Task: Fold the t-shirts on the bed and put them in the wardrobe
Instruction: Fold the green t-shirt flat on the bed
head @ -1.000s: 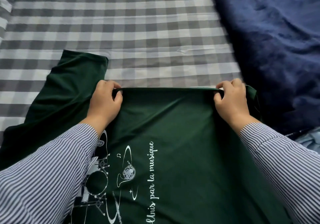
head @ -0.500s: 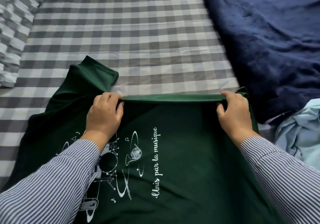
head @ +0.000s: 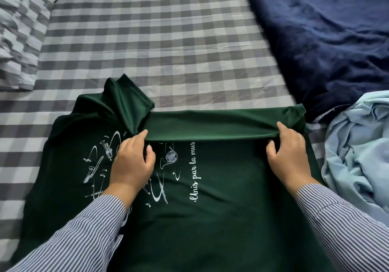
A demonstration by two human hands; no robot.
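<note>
Cloth along the far edge of the green t-shirt, spread on the checked bed, has been drawn nearer over the last second, now covering part of the print. Left hand and right hand each pinch that fold, so folding looks barely begun; a pale blue garment waits at the right.

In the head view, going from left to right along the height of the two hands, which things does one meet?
Checked bedsheet → green t-shirt → left hand → right hand → light blue garment.
</note>
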